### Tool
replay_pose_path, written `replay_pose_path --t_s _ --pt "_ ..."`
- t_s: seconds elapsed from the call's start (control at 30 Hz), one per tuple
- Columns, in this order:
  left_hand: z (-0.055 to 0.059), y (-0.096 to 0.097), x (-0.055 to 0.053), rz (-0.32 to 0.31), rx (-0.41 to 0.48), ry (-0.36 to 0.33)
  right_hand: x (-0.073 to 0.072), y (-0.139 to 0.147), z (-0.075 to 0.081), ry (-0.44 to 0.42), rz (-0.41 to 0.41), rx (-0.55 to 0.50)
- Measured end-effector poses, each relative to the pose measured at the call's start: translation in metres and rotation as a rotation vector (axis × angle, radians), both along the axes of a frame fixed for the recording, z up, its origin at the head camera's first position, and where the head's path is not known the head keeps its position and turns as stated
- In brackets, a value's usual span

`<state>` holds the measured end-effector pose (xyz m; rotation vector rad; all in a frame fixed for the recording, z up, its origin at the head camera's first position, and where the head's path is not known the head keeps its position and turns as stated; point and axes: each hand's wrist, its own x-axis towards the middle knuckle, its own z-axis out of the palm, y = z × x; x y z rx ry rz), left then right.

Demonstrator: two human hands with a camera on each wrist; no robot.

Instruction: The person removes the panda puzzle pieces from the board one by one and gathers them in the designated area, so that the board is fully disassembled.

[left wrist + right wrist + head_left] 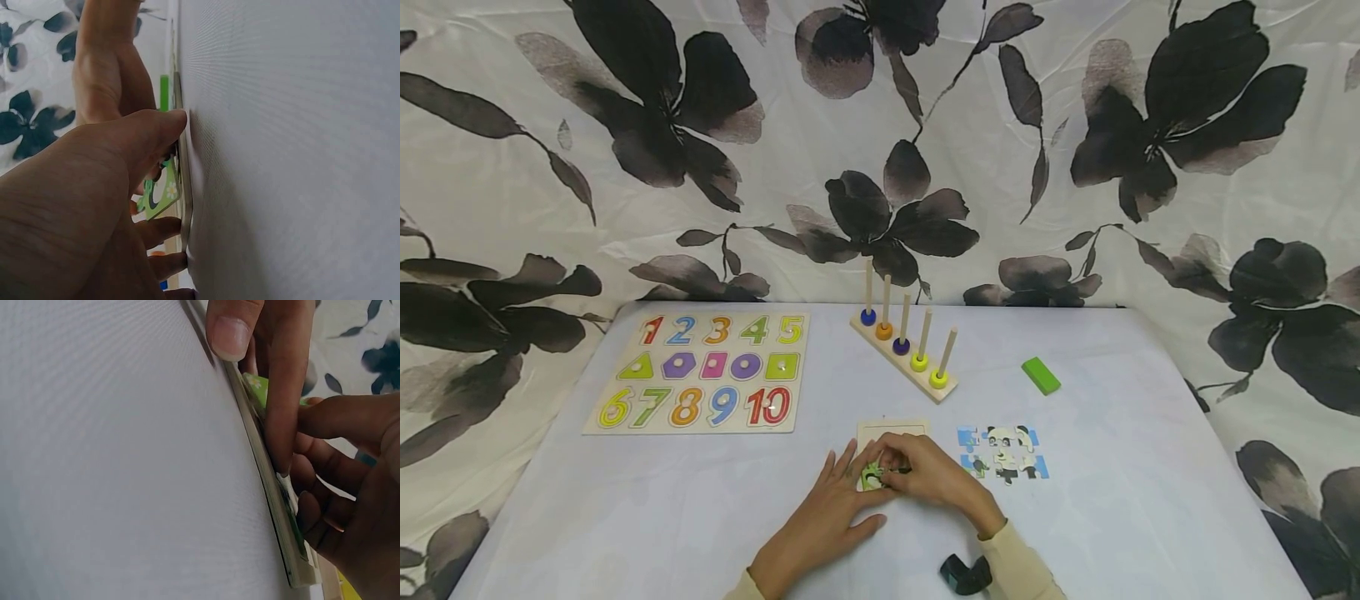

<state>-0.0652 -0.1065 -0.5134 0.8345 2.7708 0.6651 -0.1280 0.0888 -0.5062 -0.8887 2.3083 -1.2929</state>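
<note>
A small wooden puzzle tray (892,427) lies at the front middle of the table, with green picture puzzle pieces (871,477) in it. My left hand (823,512) steadies the tray, its fingers spread along the left side and near edge. One green piece with a white flower (170,191) stands tilted up from the tray in the left wrist view. Curled over the tray, my right hand (936,475) pinches a puzzle piece, mostly hidden by the fingers. Another flat green piece (295,534) sits under the right fingertips in the right wrist view.
Right of the tray lies a blue panda puzzle (1003,454) in several pieces. Behind stand a peg board (902,358) with coloured rings and a green block (1041,376). A number and shape board (696,372) lies at left, a black curved object (965,575) near the right sleeve.
</note>
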Motion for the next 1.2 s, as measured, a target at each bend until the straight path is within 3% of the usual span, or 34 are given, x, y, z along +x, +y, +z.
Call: replay_pose_path --t_s 0.23,0.67,1.2 --pt "0.0 0.001 0.0 -0.017 -0.001 0.024 -0.002 0.008 0.003 0.0 -0.018 -0.021" --pt "0.001 0.001 0.0 -0.005 -0.005 -0.007 -0.005 0.025 0.011 0.001 -0.099 -0.031" --pt "0.001 0.001 0.0 -0.002 -0.002 0.005 0.001 0.056 0.011 0.0 -0.165 -0.027"
